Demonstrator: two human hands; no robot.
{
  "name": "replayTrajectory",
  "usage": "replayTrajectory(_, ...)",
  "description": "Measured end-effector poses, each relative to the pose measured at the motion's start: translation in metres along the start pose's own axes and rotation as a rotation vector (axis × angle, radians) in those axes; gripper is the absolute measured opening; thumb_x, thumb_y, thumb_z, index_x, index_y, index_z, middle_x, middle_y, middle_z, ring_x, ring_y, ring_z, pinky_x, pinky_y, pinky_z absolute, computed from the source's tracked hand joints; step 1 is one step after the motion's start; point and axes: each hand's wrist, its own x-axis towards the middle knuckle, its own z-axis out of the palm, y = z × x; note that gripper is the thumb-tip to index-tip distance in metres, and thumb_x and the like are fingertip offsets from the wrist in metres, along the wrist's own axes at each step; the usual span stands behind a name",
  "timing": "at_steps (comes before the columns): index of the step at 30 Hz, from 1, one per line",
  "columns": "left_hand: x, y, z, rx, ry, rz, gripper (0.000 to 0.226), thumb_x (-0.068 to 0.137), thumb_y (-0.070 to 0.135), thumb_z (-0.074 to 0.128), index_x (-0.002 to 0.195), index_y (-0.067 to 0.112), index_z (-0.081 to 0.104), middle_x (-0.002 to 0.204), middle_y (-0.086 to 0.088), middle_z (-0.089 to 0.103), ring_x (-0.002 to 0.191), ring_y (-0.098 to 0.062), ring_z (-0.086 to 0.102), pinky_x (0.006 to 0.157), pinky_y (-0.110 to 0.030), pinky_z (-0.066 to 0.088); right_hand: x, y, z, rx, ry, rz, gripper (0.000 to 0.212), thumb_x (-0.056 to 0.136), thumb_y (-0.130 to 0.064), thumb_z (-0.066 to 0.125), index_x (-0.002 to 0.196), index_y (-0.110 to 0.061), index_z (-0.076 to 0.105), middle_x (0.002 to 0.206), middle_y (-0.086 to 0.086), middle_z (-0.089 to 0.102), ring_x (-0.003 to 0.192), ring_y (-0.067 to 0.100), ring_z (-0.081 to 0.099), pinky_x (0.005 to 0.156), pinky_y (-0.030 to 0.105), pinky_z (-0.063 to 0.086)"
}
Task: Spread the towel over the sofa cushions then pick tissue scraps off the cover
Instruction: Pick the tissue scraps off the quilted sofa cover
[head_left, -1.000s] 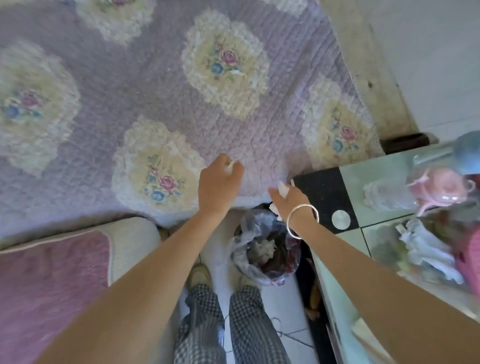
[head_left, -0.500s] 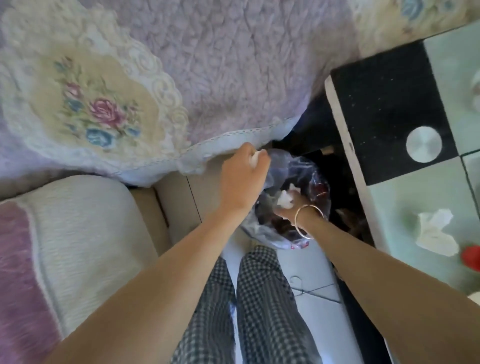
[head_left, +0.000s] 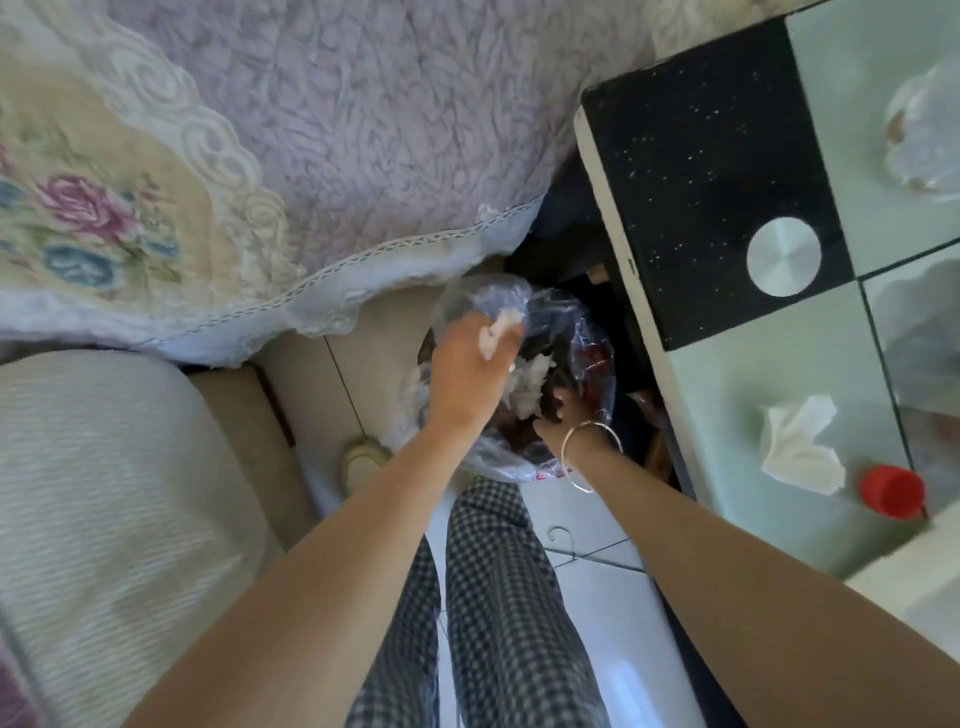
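The lilac quilted cover (head_left: 363, 130) with floral patches lies over the sofa, its lace edge hanging at the front. On the floor below it stands a bin lined with a clear plastic bag (head_left: 589, 358). My left hand (head_left: 470, 369) is over the bag's mouth and pinches a white tissue scrap (head_left: 496, 332). My right hand (head_left: 563, 410), a bangle on its wrist, reaches down inside the bag beside a white tissue wad (head_left: 524, 387). Its fingers are partly hidden.
A black and glass-topped table (head_left: 701, 156) stands close on the right, carrying a crumpled tissue (head_left: 795, 447), a red cap (head_left: 891, 491) and a plastic bag (head_left: 924, 140). A cream sofa arm (head_left: 104, 467) is at the left. My checked trouser legs (head_left: 498, 597) are below.
Both hands went from the cover's front edge down to the bin bag. The left hand carried its scrap over the bag's mouth; the right hand sank deeper inside.
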Motion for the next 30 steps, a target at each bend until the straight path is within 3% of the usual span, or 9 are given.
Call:
replayTrajectory(2, -0.002, -0.009, 0.013, 0.067, -0.200, -0.025, 0.037, 0.089, 0.032, 0.058, 0.114, 0.005, 0.054, 0.111, -0.015, 0.060, 0.105, -0.027, 0.055, 0.080, -0.028, 0.038, 0.000, 0.007, 0.001, 0.044, 0.014, 0.048, 0.055, 0.093, -0.009, 0.048, 0.143, -0.011, 0.028, 0.150, 0.015, 0.033, 0.135, 0.031, 0.035, 0.113, 0.038, 0.031)
replayTrajectory(4, -0.003, -0.015, 0.020, 0.110, -0.324, -0.038, 0.053, 0.088, 0.032, 0.060, 0.131, 0.007, 0.043, 0.132, -0.015, 0.050, 0.123, -0.028, 0.046, 0.096, -0.032, 0.036, 0.000, 0.009, 0.002, 0.070, 0.024, 0.074, 0.052, 0.093, -0.007, 0.045, 0.142, -0.012, 0.030, 0.148, 0.015, 0.036, 0.133, 0.033, 0.039, 0.110, 0.038, 0.033)
replayTrajectory(7, -0.007, -0.015, 0.024, 0.134, -0.354, -0.002, 0.051, 0.086, 0.028, 0.060, 0.130, 0.011, 0.043, 0.125, -0.009, 0.057, 0.109, -0.026, 0.055, 0.081, -0.026, 0.039, -0.003, 0.009, 0.001, 0.087, 0.025, 0.094, 0.054, 0.092, -0.005, 0.046, 0.142, -0.012, 0.030, 0.147, 0.017, 0.036, 0.131, 0.034, 0.040, 0.108, 0.039, 0.036)
replayTrajectory(10, -0.009, -0.008, 0.015, 0.090, -0.335, 0.014, 0.043, 0.084, 0.024, 0.061, 0.123, 0.014, 0.049, 0.097, -0.007, 0.063, 0.097, -0.026, 0.061, 0.063, -0.013, 0.038, -0.011, 0.002, -0.003, 0.090, 0.044, 0.065, 0.057, 0.089, -0.008, 0.053, 0.142, -0.011, 0.032, 0.142, 0.016, 0.043, 0.129, 0.032, 0.044, 0.107, 0.038, 0.038)
replayTrajectory(13, -0.003, 0.001, -0.012, -0.016, -0.304, -0.046, 0.050, 0.083, 0.031, 0.063, 0.128, 0.017, 0.046, 0.118, -0.001, 0.060, 0.115, -0.019, 0.055, 0.084, -0.019, 0.040, -0.030, -0.023, -0.013, 0.144, 0.134, -0.008, 0.059, 0.087, -0.015, 0.061, 0.139, -0.008, 0.034, 0.138, 0.017, 0.047, 0.128, 0.032, 0.044, 0.110, 0.042, 0.036)
replayTrajectory(15, 0.002, 0.010, -0.038, -0.071, -0.254, -0.054, 0.055, 0.082, 0.034, 0.065, 0.131, 0.019, 0.045, 0.134, 0.001, 0.052, 0.123, -0.014, 0.049, 0.095, -0.024, 0.037, -0.046, -0.048, -0.020, 0.189, 0.196, -0.087, 0.060, 0.088, -0.018, 0.060, 0.139, -0.008, 0.032, 0.138, 0.016, 0.047, 0.128, 0.033, 0.044, 0.111, 0.044, 0.035)
replayTrajectory(20, 0.015, 0.038, -0.142, -0.231, -0.010, -0.039, 0.058, 0.083, 0.029, 0.066, 0.135, 0.021, 0.041, 0.137, 0.003, 0.048, 0.125, -0.012, 0.044, 0.096, -0.023, 0.034, -0.108, -0.143, -0.035, 0.274, 0.348, -0.408, 0.046, 0.090, -0.018, 0.057, 0.133, -0.011, 0.042, 0.126, 0.010, 0.054, 0.116, 0.023, 0.052, 0.095, 0.027, 0.041)
replayTrajectory(24, 0.024, 0.062, -0.254, -0.341, 0.234, -0.003, 0.053, 0.084, 0.022, 0.066, 0.132, 0.017, 0.043, 0.127, 0.002, 0.053, 0.118, -0.012, 0.048, 0.097, -0.030, 0.040, -0.161, -0.252, -0.038, 0.235, 0.305, -0.675, 0.047, 0.090, -0.020, 0.058, 0.133, -0.013, 0.041, 0.127, 0.009, 0.053, 0.118, 0.021, 0.049, 0.098, 0.030, 0.039)
replayTrajectory(30, 0.021, 0.047, -0.423, -0.552, 0.539, -0.001, 0.045, 0.083, 0.022, 0.067, 0.123, 0.028, 0.047, 0.119, 0.010, 0.051, 0.112, -0.006, 0.048, 0.090, -0.023, 0.037, -0.233, -0.430, -0.005, 0.108, 0.150, -0.997, 0.060, 0.086, -0.030, 0.062, 0.138, -0.017, 0.035, 0.132, 0.002, 0.049, 0.124, 0.018, 0.044, 0.105, 0.033, 0.037)
